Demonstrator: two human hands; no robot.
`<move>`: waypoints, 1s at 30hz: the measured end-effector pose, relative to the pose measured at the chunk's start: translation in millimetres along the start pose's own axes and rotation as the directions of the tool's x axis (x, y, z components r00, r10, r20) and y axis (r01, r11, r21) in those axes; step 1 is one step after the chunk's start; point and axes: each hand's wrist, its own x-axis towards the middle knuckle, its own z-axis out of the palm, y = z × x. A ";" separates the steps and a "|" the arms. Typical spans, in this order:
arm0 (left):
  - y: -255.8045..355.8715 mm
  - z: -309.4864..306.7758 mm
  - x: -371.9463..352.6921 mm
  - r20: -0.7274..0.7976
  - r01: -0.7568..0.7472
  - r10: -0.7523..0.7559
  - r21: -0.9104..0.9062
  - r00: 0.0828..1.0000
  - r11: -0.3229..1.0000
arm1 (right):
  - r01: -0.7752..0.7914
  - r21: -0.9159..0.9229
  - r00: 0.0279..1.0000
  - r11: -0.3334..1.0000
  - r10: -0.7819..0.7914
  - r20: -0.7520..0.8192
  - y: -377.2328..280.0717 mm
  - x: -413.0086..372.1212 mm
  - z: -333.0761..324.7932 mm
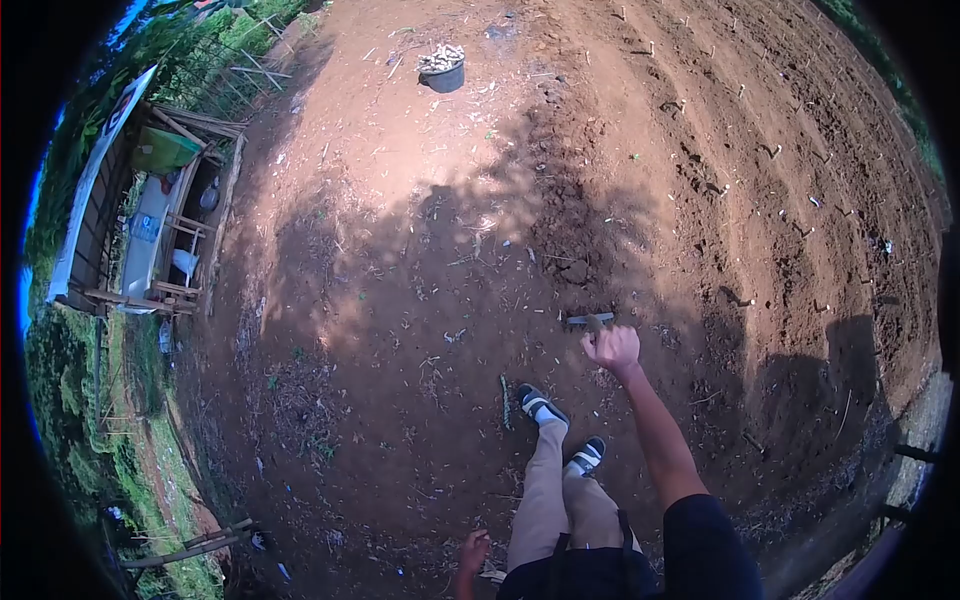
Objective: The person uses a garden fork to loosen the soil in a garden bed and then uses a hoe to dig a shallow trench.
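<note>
My right hand (pixel 615 348) is stretched forward over the bare soil, closed around the short handle of a hoe. The grey blade of the hoe (pixel 578 320) shows just beyond my knuckles, at the end of a strip of loosened earth (pixel 565 230). Low beside my left thigh hangs my left hand (pixel 475 552), its fingers curled in; I cannot tell what is in it. Something pale (pixel 494 576) shows between that hand and my leg. My feet, in striped sandals (pixel 541 404), stand on the soil below the hoe.
A dark bucket (pixel 443 78) heaped with pale short pieces stands far ahead. Furrowed soil with rows of short upright sticks (pixel 740 302) covers the right side. To the left is a wooden shelter (pixel 160 215), with greenery behind it. Dry bits litter the ground.
</note>
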 end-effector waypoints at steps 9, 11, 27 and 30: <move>-32.3 8.2 -21.6 0.000 0.022 -0.022 0.160 1.000 0.987 | -0.033 -0.035 0.999 0.999 0.035 0.035 -4.5 1.5 -4.1; -44.5 8.7 -19.1 0.018 0.058 -0.059 0.048 0.998 0.997 | -0.030 -0.062 0.997 0.998 0.034 0.062 -2.7 0.9 -2.6; -79.3 -6.3 -53.5 0.025 0.209 -0.213 0.098 0.977 0.973 | -0.092 -0.024 0.986 0.995 0.095 0.138 -45.6 -140.3 -8.8; -85.0 -9.9 -59.5 0.009 0.247 -0.250 0.123 0.968 0.961 | -0.120 0.013 0.975 0.993 0.116 0.190 -64.6 -201.3 3.5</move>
